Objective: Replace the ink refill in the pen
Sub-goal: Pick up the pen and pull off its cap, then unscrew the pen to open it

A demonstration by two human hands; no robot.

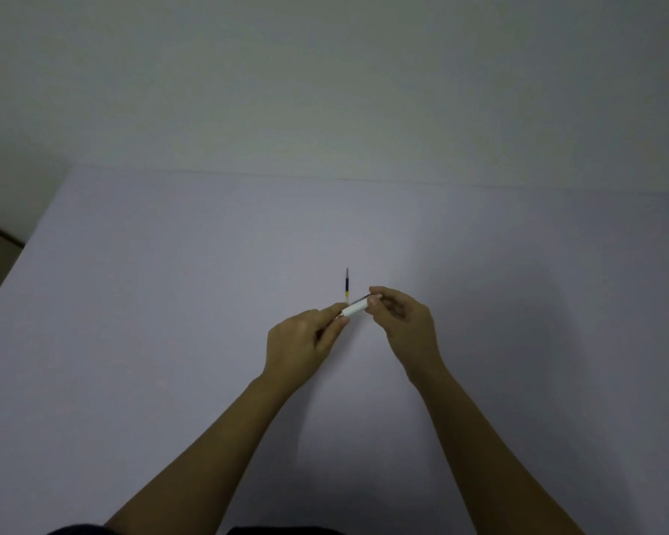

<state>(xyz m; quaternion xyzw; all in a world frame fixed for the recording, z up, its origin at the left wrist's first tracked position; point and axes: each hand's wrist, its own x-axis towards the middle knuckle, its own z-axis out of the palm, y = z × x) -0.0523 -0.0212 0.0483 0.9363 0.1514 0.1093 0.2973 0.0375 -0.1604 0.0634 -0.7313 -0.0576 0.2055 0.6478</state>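
The left hand [302, 337] and the right hand [400, 316] each pinch one end of the white pen [354, 310] above the middle of the tabletop [170, 303]. An ink refill [347, 284] lies just behind it, toward the far edge. I think the pen is just being opened or closed, so the swap looks unfinished.

A pale table [170, 341] meets a plain, dimly lit wall [325, 71].

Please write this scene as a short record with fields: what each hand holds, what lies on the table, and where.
left hand: grip closed on one end of the pen
right hand: grip closed on the pen's other end
pen: white, held above the table, tilted
refill: lies on the table just beyond the hands, untouched
pen open or closed: cannot tell
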